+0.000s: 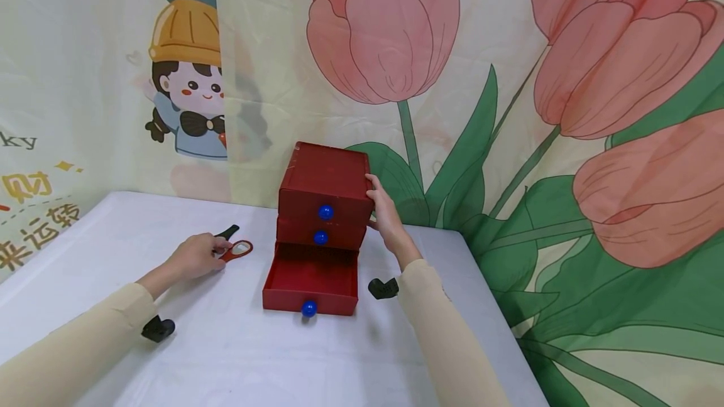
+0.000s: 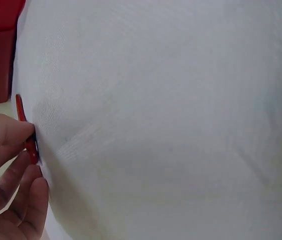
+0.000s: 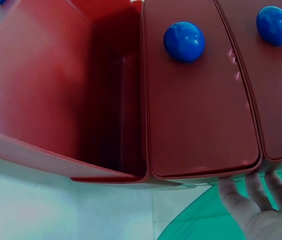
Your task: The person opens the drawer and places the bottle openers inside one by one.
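A dark red three-drawer box (image 1: 330, 168) stands on the table, each drawer front bearing a round blue knob. Its bottom drawer (image 1: 311, 272) is pulled out and shows a bare inside. Left of the box, my left hand (image 1: 195, 257) pinches a pair of scissors (image 1: 237, 248) with a red loop and a black part, low over the cloth. Thumb and fingers meet at the red piece in the left wrist view. My right hand (image 1: 387, 209) rests against the box's right side, fingertips (image 3: 228, 186) touching the wall beside the upper drawers.
White cloth covers the table (image 1: 226, 357). Behind it hangs a printed backdrop (image 1: 266, 49) with tulips and a cartoon figure, close to the box's back. Black wrist-worn pieces (image 1: 158, 329) stick out below both sleeves.
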Motion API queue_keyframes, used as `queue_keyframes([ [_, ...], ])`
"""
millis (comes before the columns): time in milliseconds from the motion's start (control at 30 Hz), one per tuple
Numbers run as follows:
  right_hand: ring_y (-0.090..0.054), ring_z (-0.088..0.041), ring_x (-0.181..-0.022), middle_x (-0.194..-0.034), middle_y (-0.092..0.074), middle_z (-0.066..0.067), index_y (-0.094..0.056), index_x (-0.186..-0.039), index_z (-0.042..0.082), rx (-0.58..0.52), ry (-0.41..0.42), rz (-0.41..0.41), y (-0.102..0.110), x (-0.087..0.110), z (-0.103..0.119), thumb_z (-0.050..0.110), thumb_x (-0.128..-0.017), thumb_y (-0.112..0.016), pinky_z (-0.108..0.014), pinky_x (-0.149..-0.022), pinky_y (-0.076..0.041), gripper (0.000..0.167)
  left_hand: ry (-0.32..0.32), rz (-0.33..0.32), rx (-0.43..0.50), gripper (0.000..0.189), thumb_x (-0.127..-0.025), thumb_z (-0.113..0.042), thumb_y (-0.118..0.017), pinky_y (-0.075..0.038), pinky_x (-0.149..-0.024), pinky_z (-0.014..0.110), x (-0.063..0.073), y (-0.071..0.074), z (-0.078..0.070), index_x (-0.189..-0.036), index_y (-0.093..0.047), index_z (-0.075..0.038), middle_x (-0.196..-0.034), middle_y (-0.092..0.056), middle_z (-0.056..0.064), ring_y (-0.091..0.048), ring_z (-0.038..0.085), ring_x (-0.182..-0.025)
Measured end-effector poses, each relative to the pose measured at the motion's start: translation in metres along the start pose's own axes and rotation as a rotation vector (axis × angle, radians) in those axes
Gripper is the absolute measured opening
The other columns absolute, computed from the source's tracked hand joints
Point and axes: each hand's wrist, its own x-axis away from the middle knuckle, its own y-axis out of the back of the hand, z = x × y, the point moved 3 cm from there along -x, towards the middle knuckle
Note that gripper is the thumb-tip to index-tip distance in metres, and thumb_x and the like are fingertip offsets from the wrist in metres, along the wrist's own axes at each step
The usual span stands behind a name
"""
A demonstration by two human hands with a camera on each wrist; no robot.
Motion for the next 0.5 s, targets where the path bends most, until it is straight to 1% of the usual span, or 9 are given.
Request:
queue_keyframes([
  [100, -0.044, -0.031, -0.146, -0.163, -0.038, 0.001, -0.036, -0.161, 0.042, 0.002, -0.002, -0.002, -0.0003, 0.0003, 0.0005, 0.035, -0.111, -0.031, -0.068, -0.114, -0.042, 0.05, -0.016, 0.014, 0.017, 0.043, -0.084, -0.002, -0.081, -0.053, -0.089, 0.059, 0.0018, 0.0007, -0.0014, -0.126, -0.073, 0.003, -0.104, -0.073, 0.016, -0.062, 0.033, -0.093],
  [233, -0.044, -0.032, -0.145, -0.163, -0.038, 0.0, -0.035, -0.161, 0.041, -0.002, 0.001, -0.003, -0.0006, 0.0003, 0.0011, 0.034, -0.112, -0.031, -0.068, -0.114, -0.042, 0.05, -0.044, 0.018, 0.032, 0.039, -0.083, 0.0, -0.082, -0.054, -0.091, 0.061, 0.0032, 0.0003, -0.003, -0.121, -0.075, -0.001, -0.105, -0.074, 0.014, -0.064, 0.032, -0.095],
  [367, -0.044, -0.032, -0.146, -0.164, -0.037, 0.0, -0.035, -0.161, 0.041, -0.001, 0.002, -0.004, -0.0009, -0.0002, 0.0011, 0.034, -0.111, -0.03, -0.068, -0.114, -0.042, 0.05, -0.059, 0.011, 0.039, 0.037, -0.085, -0.006, -0.084, -0.055, -0.091, 0.059, 0.0037, -0.0008, -0.0052, -0.121, -0.075, -0.002, -0.104, -0.075, 0.011, -0.065, 0.03, -0.095],
  [500, -0.043, -0.032, -0.147, -0.166, -0.035, 0.001, -0.035, -0.161, 0.042, 0.004, -0.004, -0.007, -0.0013, -0.0003, 0.0005, 0.034, -0.111, -0.03, -0.068, -0.115, -0.042, 0.051, -0.061, 0.003, 0.047, 0.042, -0.085, -0.014, -0.088, -0.056, -0.089, 0.056, 0.0027, -0.0018, -0.0078, -0.122, -0.074, 0.0, -0.102, -0.075, 0.01, -0.065, 0.028, -0.094],
])
